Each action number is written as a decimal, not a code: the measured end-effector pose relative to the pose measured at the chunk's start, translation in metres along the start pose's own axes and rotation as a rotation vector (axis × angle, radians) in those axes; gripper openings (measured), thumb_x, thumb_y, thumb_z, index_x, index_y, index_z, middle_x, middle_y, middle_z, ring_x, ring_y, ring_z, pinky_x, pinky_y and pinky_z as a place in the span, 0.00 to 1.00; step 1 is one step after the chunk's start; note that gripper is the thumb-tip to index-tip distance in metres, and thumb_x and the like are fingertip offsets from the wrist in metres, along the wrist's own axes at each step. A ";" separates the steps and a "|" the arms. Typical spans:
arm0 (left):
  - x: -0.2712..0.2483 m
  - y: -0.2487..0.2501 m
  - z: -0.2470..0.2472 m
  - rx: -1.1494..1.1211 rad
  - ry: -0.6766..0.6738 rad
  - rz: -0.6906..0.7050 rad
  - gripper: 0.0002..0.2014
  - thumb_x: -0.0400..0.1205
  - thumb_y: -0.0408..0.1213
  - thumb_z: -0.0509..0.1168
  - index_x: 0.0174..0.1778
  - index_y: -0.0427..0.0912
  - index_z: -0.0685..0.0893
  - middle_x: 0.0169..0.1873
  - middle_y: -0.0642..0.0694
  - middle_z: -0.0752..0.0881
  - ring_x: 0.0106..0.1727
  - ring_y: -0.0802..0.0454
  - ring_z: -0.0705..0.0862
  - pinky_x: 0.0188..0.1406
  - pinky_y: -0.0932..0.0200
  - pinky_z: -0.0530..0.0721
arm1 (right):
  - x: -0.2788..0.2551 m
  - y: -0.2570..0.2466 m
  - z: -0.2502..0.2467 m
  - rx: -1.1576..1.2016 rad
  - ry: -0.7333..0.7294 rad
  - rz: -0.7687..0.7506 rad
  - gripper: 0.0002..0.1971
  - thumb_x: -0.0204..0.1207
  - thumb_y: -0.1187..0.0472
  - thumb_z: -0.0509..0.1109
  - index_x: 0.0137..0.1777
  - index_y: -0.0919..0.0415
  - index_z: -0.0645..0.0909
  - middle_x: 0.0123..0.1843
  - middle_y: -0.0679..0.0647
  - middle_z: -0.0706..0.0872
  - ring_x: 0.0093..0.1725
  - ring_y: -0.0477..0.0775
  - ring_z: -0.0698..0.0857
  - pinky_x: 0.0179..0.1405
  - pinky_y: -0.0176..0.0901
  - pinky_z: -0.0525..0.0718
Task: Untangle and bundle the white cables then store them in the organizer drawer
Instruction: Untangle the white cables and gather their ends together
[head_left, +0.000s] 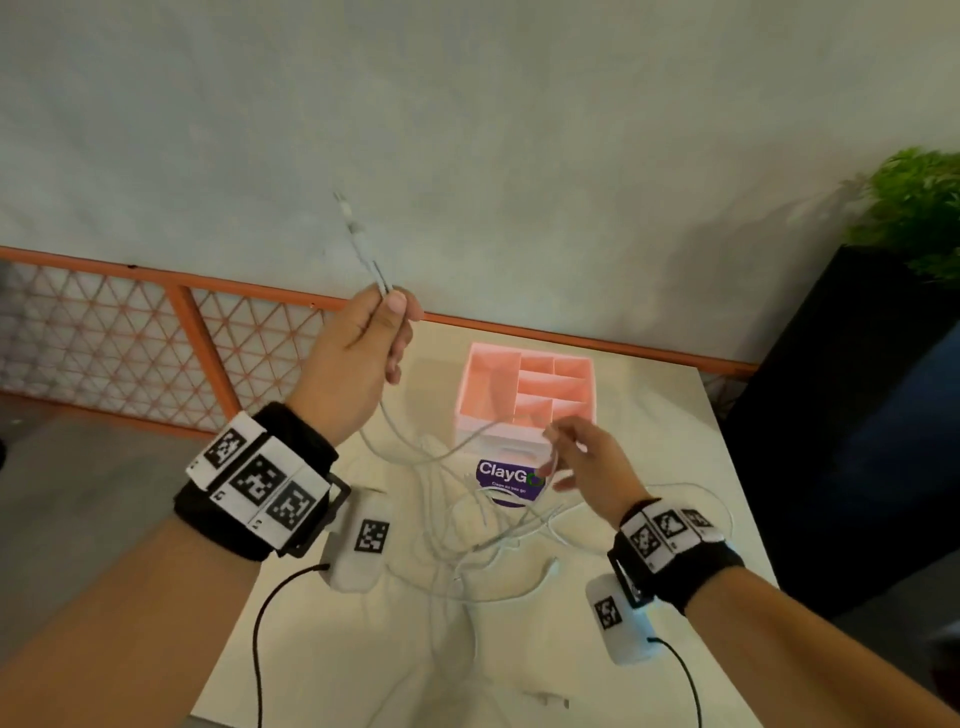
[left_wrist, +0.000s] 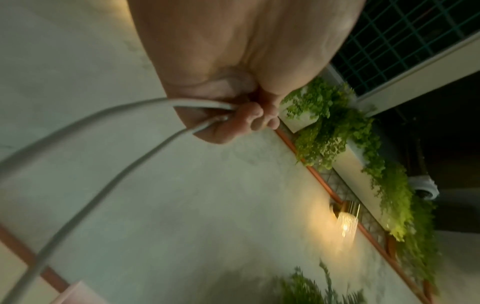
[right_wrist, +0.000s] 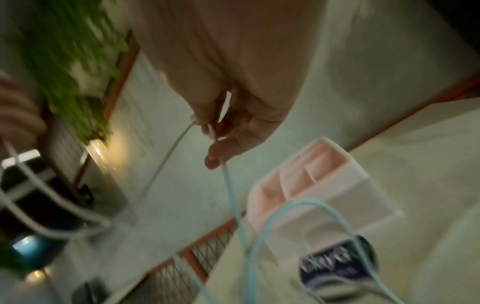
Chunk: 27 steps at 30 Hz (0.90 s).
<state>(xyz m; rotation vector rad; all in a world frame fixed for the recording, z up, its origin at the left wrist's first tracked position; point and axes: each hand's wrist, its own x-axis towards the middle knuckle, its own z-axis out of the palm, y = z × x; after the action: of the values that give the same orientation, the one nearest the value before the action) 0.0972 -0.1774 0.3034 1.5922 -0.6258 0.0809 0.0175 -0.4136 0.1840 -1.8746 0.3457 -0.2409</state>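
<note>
Both wrist views are blurred, so where each strand runs in the tangle cannot be traced. At the lower centre of the head view the white cables (head_left: 467, 540) lie heaped on the counter (head_left: 675, 415), their ends hard to tell apart. The right hand (head_left: 587, 462), centre right, pinches a thin strand in its grip just above the heap. Behind it stands the pink organizer (head_left: 524, 395), its open compartments empty; its drawer front is washed out. The left hand (head_left: 358, 358), upper centre, has its grip clenched round doubled cable ends lifted toward the wall.
</note>
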 end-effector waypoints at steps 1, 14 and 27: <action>-0.002 -0.006 0.004 0.020 -0.012 -0.035 0.14 0.87 0.42 0.52 0.41 0.48 0.80 0.28 0.52 0.71 0.26 0.60 0.69 0.27 0.64 0.71 | 0.000 -0.016 -0.004 0.021 0.028 -0.043 0.07 0.81 0.58 0.62 0.50 0.61 0.79 0.36 0.53 0.81 0.28 0.46 0.86 0.22 0.34 0.81; -0.017 -0.033 0.053 0.346 -0.298 -0.047 0.09 0.81 0.40 0.64 0.35 0.46 0.81 0.25 0.53 0.73 0.26 0.64 0.72 0.28 0.71 0.69 | -0.021 -0.056 -0.008 -0.088 -0.236 -0.197 0.04 0.78 0.64 0.67 0.43 0.56 0.82 0.33 0.49 0.85 0.33 0.48 0.83 0.33 0.37 0.81; -0.008 -0.019 0.021 0.266 -0.063 -0.019 0.06 0.81 0.39 0.64 0.41 0.48 0.86 0.38 0.47 0.86 0.40 0.56 0.81 0.44 0.64 0.75 | -0.038 0.022 0.014 -0.435 -0.361 -0.100 0.12 0.80 0.57 0.62 0.35 0.44 0.80 0.31 0.45 0.83 0.31 0.38 0.79 0.38 0.31 0.76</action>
<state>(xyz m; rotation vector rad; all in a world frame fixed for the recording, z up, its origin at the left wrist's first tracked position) 0.0924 -0.1945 0.2801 1.8636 -0.6695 0.1033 -0.0164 -0.3941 0.1593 -2.3165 0.0552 0.1194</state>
